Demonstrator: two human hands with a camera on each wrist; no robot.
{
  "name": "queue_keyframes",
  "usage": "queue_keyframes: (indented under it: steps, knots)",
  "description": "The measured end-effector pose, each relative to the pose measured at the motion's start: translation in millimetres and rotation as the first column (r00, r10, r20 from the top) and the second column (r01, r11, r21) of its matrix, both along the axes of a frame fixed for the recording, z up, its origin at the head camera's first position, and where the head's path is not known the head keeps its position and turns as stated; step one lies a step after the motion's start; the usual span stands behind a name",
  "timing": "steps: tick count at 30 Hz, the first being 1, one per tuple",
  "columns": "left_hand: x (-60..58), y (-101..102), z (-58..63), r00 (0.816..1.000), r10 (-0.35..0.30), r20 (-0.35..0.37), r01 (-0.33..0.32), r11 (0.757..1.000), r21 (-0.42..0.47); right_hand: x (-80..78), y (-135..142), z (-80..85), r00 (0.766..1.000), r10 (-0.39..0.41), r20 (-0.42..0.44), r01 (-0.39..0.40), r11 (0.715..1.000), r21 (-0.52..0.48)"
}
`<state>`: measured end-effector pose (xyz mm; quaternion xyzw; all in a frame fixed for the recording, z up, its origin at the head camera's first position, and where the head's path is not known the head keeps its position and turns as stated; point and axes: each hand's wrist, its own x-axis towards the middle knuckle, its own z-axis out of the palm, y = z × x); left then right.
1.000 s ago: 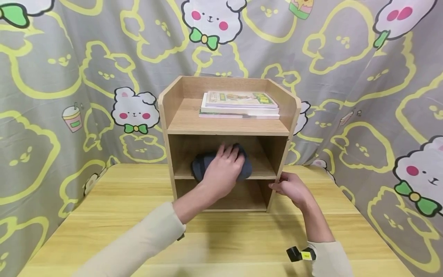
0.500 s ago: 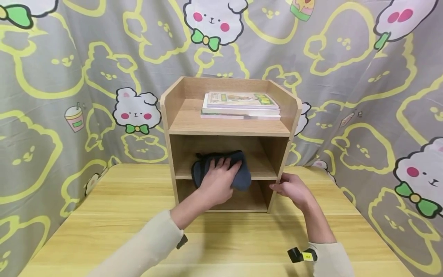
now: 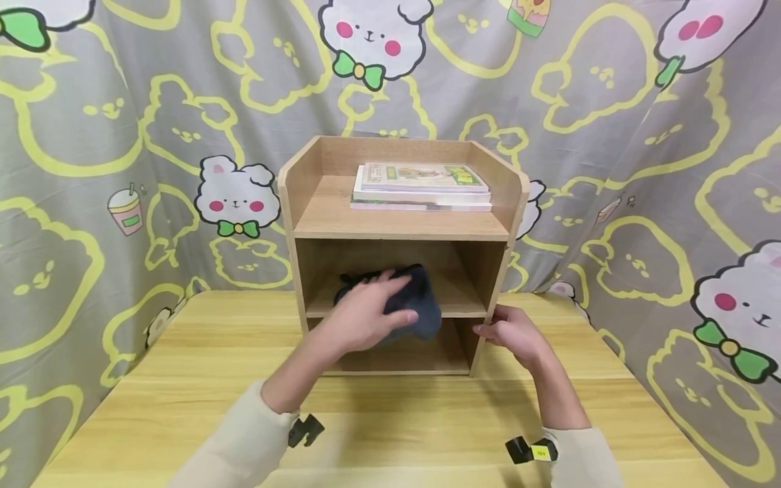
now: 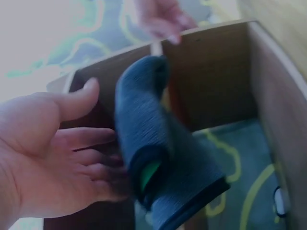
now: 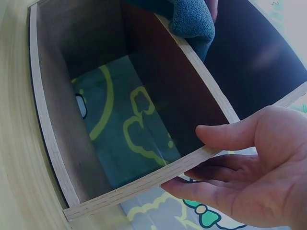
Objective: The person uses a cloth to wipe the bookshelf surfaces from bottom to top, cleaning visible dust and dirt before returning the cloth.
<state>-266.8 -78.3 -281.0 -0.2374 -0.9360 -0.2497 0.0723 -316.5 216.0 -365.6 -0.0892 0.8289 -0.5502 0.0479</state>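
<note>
While bracing the shelf unit [image 3: 317,207] with the right hand [image 3: 517,335], pinching the right side panel [image 3: 499,271] between thumb and fingers, hold firm against any rocking. Notice the left hand [image 3: 358,317], loose, fingers fairly straight, apparently touching the bunched blue cloth [image 3: 425,308] without clenching round it. Find that cloth on the middle board [image 3: 462,303], partly hanging over its front. For even contact, best to tuck in the overhang, flatten the folds and press with spread fingers.
</note>
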Motion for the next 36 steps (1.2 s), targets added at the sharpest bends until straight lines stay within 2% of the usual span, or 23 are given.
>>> queue_keyframes:
  steps: [3, 5, 7, 10, 12, 15, 17, 19, 20, 22, 23, 25, 26, 28, 30, 33, 36]
  knots:
    - [5.4, -14.1, 8.2, 0.994, 0.069, -0.09, -0.054, 0.986, 0.158, 0.0, 0.8, 1.1, 1.0, -0.002, 0.002, 0.002, 1.0, 0.007]
    - [8.6, -24.6, 11.2, 0.981, 0.126, -0.146, -0.08, 0.956, 0.283, 0.4, 1.2, 1.7, 1.0, -0.001, 0.004, 0.001, 1.0, 0.012]
    - [11.4, -35.3, 13.0, 0.966, 0.177, -0.189, -0.085, 0.906, 0.414, 0.8, 1.5, 2.1, 1.0, 0.001, 0.004, -0.001, 1.0, 0.016]
    - [14.1, -51.0, 10.2, 0.938, 0.256, -0.235, -0.078, 0.813, 0.577, 1.1, 1.8, 2.3, 1.0, 0.001, 0.002, -0.001, 1.0, 0.016]
    - [15.2, -61.0, 5.9, 0.911, 0.339, -0.237, -0.111, 0.753, 0.649, 1.1, 1.8, 2.3, 1.0, 0.001, -0.001, -0.001, 1.0, 0.016]
    - [15.4, -73.8, -2.2, 0.863, 0.463, -0.2, -0.193, 0.67, 0.717, 0.7, 1.5, 2.0, 1.0, 0.0, -0.002, 0.0, 1.0, 0.01]
    - [15.9, -80.6, -7.4, 0.839, 0.521, -0.16, -0.247, 0.625, 0.741, 0.4, 1.3, 1.7, 1.0, -0.001, -0.001, 0.001, 1.0, 0.007]
    - [16.3, -87.0, -11.5, 0.836, 0.535, -0.122, -0.271, 0.596, 0.756, 0.3, 1.0, 1.6, 1.0, -0.002, 0.0, 0.002, 1.0, 0.003]
    - [16.6, -90.3, -13.2, 0.842, 0.53, -0.1, -0.282, 0.592, 0.755, 0.4, 0.9, 1.7, 1.0, -0.001, -0.002, 0.001, 1.0, 0.002]
    - [18.0, -97.6, -15.6, 0.873, 0.486, -0.028, -0.31, 0.6, 0.737, 0.5, 0.8, 2.0, 1.0, 0.0, -0.002, 0.0, 1.0, 0.001]
    - [18.1, -101.8, -16.4, 0.895, 0.445, 0.018, -0.321, 0.616, 0.72, 0.6, 0.7, 2.3, 1.0, 0.002, -0.003, -0.002, 1.0, 0.002]
    - [18.3, -110.2, -17.5, 0.93, 0.344, 0.128, -0.34, 0.673, 0.657, 0.8, 0.6, 2.7, 1.0, 0.003, -0.003, -0.003, 1.0, 0.002]
    - [17.6, -114.1, -18.3, 0.94, 0.289, 0.183, -0.339, 0.711, 0.617, 0.8, 0.7, 2.8, 1.0, 0.001, -0.004, -0.001, 1.0, 0.003]
    - [14.8, -120.0, -21.2, 0.944, 0.186, 0.271, -0.31, 0.78, 0.544, 0.8, 0.7, 2.9, 1.0, -0.002, -0.003, 0.002, 1.0, 0.001]
    - [10.6, -123.6, -26.4, 0.942, 0.106, 0.319, -0.261, 0.828, 0.496, 0.5, 0.4, 2.5, 1.0, -0.001, 0.0, 0.001, 1.0, 0.0]
    - [1.7, -124.4, -37.9, 0.94, 0.028, 0.34, -0.198, 0.856, 0.477, 0.5, 0.0, 1.8, 1.0, 0.001, 0.003, -0.001, 1.0, 0.001]
    - [-7.6, -123.2, -50.9, 0.941, -0.007, 0.338, -0.164, 0.864, 0.475, 1.3, 0.3, 1.4, 1.0, -0.004, 0.0, 0.004, 1.0, 0.011]
